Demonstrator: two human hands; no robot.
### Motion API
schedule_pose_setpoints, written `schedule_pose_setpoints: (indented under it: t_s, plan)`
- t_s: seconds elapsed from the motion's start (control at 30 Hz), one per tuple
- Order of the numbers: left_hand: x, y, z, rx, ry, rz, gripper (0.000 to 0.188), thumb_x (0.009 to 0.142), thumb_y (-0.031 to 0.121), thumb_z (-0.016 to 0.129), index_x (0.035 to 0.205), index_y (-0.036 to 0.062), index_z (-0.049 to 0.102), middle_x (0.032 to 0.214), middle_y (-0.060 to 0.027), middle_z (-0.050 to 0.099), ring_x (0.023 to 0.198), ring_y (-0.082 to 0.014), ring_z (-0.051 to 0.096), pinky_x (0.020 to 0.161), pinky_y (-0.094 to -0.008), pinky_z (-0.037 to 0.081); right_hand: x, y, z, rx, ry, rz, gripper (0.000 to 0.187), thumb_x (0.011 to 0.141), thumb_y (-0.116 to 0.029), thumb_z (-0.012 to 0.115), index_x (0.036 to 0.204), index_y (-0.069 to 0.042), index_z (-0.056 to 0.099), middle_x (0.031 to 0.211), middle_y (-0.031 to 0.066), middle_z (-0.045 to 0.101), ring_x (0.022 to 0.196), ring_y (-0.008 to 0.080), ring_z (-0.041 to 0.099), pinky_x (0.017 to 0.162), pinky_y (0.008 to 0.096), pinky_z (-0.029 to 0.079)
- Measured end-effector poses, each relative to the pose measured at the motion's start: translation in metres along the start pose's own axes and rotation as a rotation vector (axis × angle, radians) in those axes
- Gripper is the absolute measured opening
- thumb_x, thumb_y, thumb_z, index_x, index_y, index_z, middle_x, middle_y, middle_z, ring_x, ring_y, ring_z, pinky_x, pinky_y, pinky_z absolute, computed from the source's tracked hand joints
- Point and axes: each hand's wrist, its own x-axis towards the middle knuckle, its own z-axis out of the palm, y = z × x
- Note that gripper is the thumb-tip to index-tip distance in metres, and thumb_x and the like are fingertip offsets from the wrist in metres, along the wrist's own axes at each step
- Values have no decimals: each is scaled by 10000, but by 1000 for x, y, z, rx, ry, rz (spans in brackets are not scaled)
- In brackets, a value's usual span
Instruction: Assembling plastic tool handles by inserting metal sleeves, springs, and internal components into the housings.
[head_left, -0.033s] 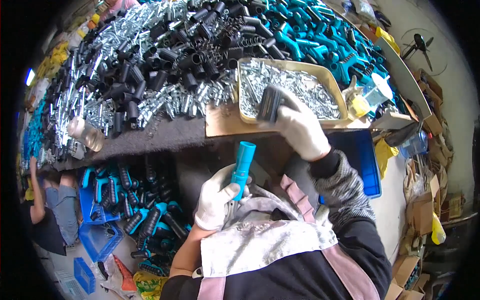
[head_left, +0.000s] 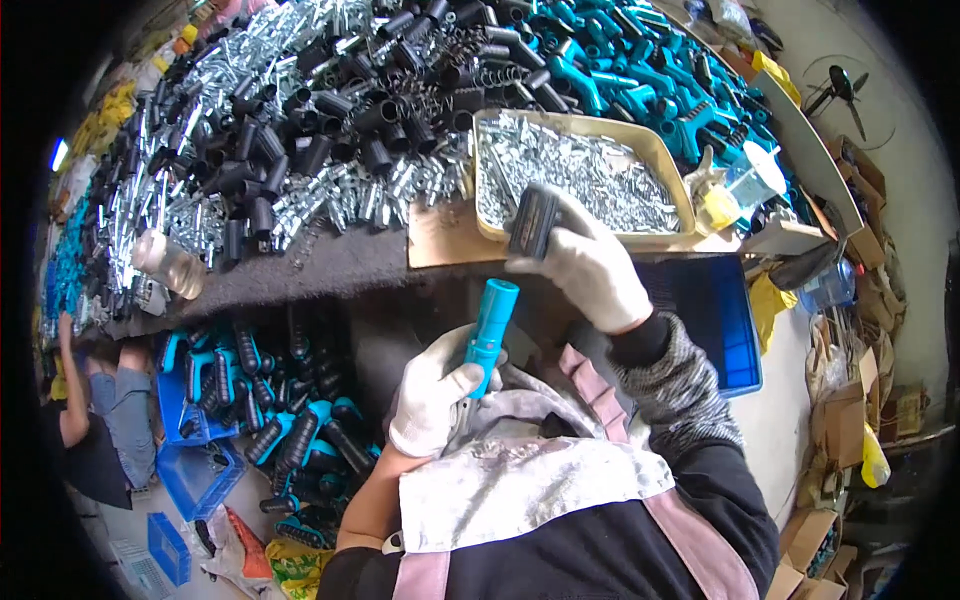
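- While left hand (head_left: 432, 392) grips the teal tube (head_left: 490, 335) upright near the lap, keep that hold firm.
- Right hand (head_left: 588, 265), fingers closed round a black grip sleeve (head_left: 533, 222) over the tray of screws (head_left: 665, 160): judged best lined square before pushing on.

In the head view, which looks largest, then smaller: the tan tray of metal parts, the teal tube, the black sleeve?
1. tan tray, clearly the largest.
2. teal tube, held by the left hand.
3. black sleeve, in the right hand; partly hidden, and the tube is nearer the camera, so this order is unsure.
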Motion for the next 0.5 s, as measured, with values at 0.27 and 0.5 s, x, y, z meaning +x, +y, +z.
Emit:
schedule_pose_setpoints:
  t_s: [0.27, 0.5]
  plan:
    - [-4, -7, 8, 9, -14, -92, 565, 952, 240, 663, 1373, -76, 458, 1077, -132, 640, 869, -155, 620, 749, -278, 522, -32, 43, 10, 273, 24, 20, 806, 940, -320, 674, 1558, -84, 215, 1311, 212, 548, 1147, 344, 614, 994, 506, 494]
    - [1, -20, 8, -234, 13, -86, 541, 958, 332, 652, 1312, -43, 488, 937, -110, 626, 772, -154, 623, 677, -271, 525, -47, 63, 16, -148, -41, 77, 692, 937, -265, 652, 1509, -49, 327, 1269, 147, 576, 1139, 219, 573, 980, 361, 478]
